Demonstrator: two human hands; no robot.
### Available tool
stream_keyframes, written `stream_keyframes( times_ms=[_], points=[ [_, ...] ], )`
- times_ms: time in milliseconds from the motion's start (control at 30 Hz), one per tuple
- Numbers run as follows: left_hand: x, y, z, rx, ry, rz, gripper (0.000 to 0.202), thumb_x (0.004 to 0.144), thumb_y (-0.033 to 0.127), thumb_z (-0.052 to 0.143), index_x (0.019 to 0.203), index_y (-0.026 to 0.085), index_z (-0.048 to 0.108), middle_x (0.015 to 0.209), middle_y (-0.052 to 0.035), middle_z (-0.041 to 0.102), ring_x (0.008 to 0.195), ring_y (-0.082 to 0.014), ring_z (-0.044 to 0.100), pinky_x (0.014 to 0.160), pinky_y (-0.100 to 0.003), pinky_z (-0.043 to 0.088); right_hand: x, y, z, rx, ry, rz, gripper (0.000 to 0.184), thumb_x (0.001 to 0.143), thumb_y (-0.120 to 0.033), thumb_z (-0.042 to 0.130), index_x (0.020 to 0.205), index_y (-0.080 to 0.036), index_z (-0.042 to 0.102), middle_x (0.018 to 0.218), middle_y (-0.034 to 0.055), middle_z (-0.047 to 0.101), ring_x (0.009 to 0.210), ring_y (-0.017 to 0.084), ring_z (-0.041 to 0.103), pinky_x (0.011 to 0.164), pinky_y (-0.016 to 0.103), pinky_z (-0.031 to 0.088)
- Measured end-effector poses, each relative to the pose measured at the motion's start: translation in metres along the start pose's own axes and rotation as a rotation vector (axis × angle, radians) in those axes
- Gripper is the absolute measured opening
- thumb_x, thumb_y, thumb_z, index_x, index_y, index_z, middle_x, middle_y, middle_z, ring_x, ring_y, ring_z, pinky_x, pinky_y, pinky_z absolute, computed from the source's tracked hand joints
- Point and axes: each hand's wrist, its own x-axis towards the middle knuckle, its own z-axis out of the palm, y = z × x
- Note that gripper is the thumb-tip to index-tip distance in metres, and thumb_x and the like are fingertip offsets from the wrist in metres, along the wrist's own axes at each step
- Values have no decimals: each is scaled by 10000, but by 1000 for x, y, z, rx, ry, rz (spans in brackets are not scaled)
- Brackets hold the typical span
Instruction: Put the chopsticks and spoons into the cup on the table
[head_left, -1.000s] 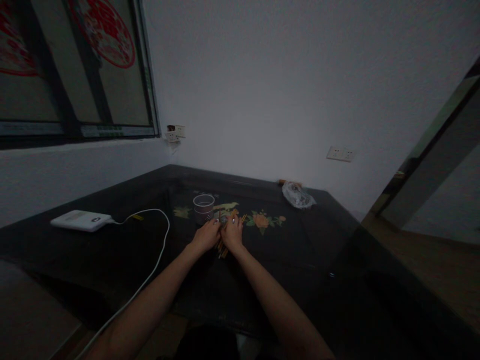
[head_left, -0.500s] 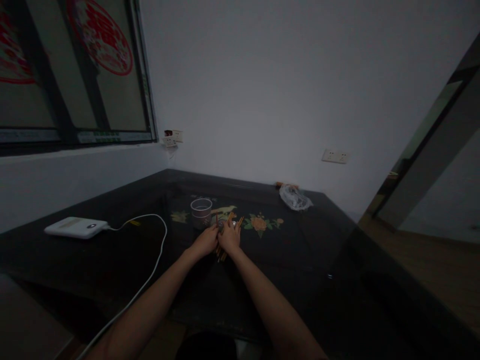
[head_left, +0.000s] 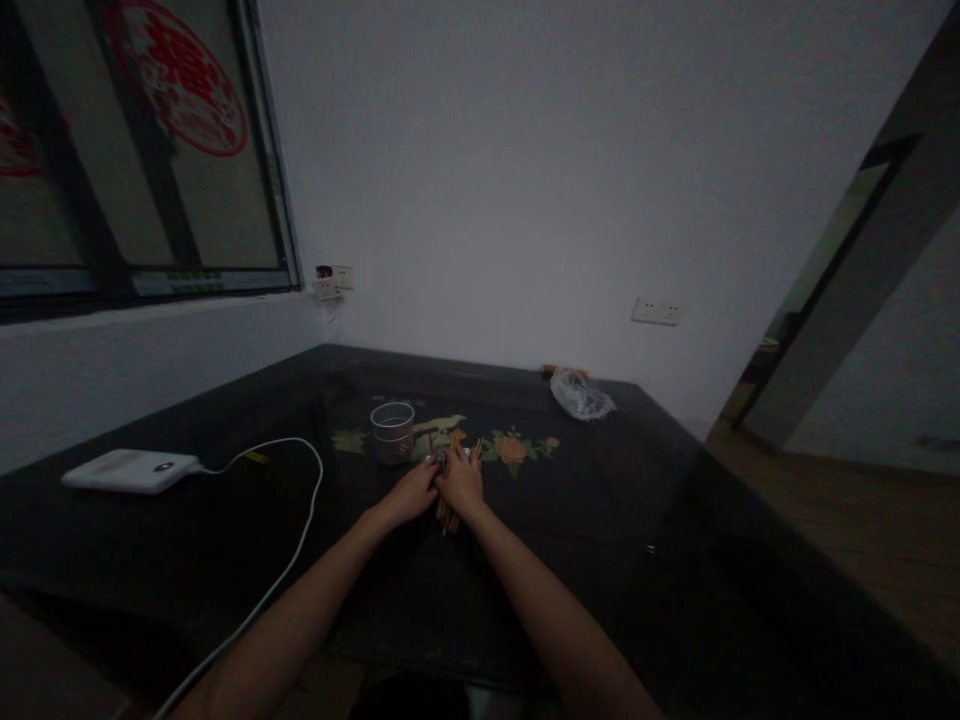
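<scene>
A bundle of wooden chopsticks (head_left: 448,517) lies at the middle of the dark table, its ends poking out in front of and behind my hands. My right hand (head_left: 460,484) is wrapped over the bundle from above, fingers curled around it. Against its left side, my left hand (head_left: 414,491) is closed, with its fingertips pressed to the sticks. Something small and silvery shows between the fingers, too dim to make out. Just beyond my left hand stands a clear plastic cup (head_left: 393,434), upright.
A white power bank (head_left: 131,470) lies at the left, its white cable (head_left: 309,510) curving toward the near edge. Near the wall sits a crumpled clear plastic bag (head_left: 581,396). A small shiny object (head_left: 651,549) rests at the right of the black table (head_left: 555,590).
My view has shifted slightly, so the cup, bag and power bank appear a little further left. Both hands stay on the chopsticks, with only slight finger movement.
</scene>
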Motion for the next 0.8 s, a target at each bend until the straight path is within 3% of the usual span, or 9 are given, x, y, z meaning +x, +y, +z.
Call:
stream_keyframes(
  times_ms=[267,467,800],
  points=[
    [-2,29,12,-111,-39,89,503,787,95,449,1285,158,480,1446,-103,374,1368,-202,281,1136,-360,247,-14,30,-20,-61,-54,-20,579,750,-233,537,1324,-208,467,1430,97,394,1343,310,247,1061,458,205],
    [-4,63,23,-102,-66,231,506,799,127,460,1305,119,449,1452,-132,356,1376,-216,264,1149,-347,223,-33,64,-41,-86,-16,-58,555,756,-217,527,1310,-196,485,1394,101,438,1328,286,287,1070,416,216],
    [13,127,48,-142,-99,266,488,780,155,469,1263,82,480,1412,-170,396,1359,-240,300,1137,-322,255,-61,123,-78,-149,38,-45,548,758,-163,493,1304,-199,484,1356,95,477,1318,252,331,1089,432,214]
  ],
)
